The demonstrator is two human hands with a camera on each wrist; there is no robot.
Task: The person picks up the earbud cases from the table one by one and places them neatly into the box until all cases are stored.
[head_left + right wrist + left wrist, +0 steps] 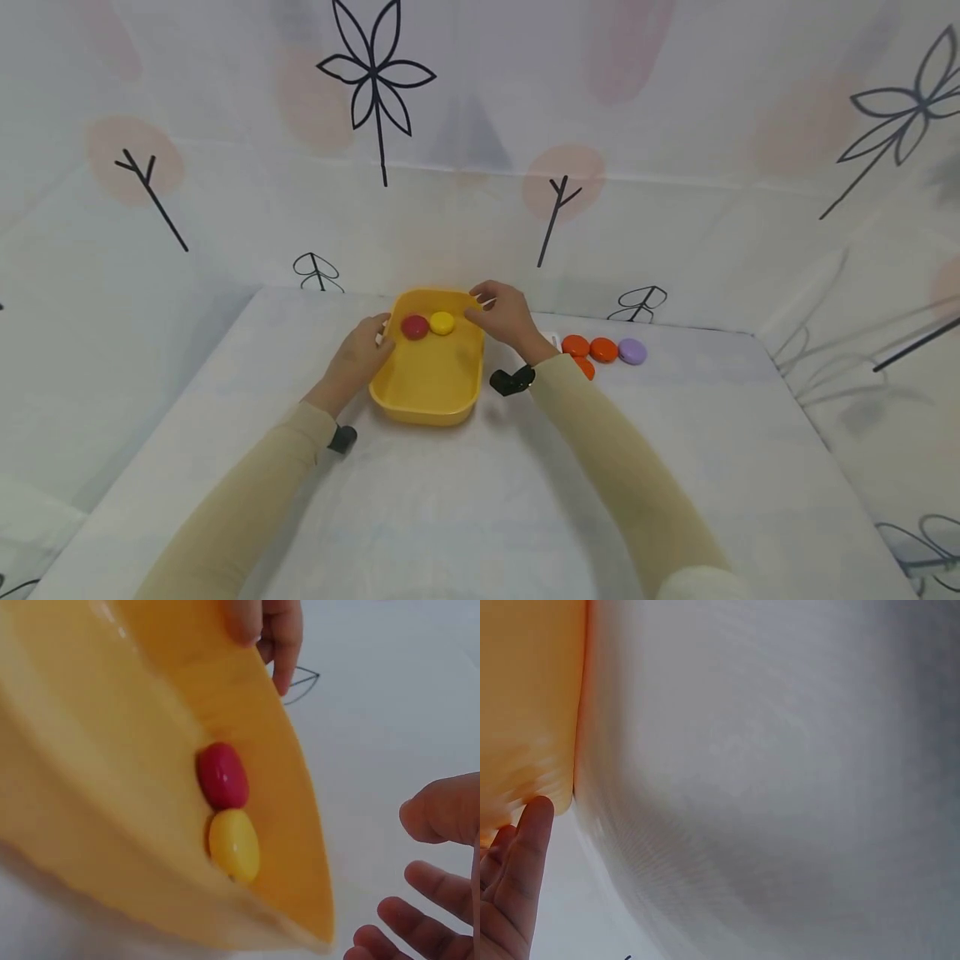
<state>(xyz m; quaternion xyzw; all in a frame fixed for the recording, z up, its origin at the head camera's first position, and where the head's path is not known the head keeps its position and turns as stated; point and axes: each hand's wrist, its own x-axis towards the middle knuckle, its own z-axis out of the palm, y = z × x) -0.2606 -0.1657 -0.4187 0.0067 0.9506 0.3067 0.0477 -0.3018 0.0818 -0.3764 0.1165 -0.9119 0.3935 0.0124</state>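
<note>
A yellow plastic tray [427,379] is in front of me on the white table, its near end toward me. Inside, by the far end, a glossy red rounded piece [415,327] and a yellow one [442,323] lie side by side. My left hand [354,362] grips the tray's left rim, thumb over the inside and fingers along the outer wall. At the far right corner, my right hand [510,318] is held with fingers spread and nothing in it. The right wrist view shows its fingers [424,926] apart from the tray wall.
Right of the tray lie several orange rounded pieces [603,350] and a purple one [632,352]. A white object [553,339] beside them is mostly hidden by my right wrist. A patterned cloth [450,217] hangs behind the table's far edge.
</note>
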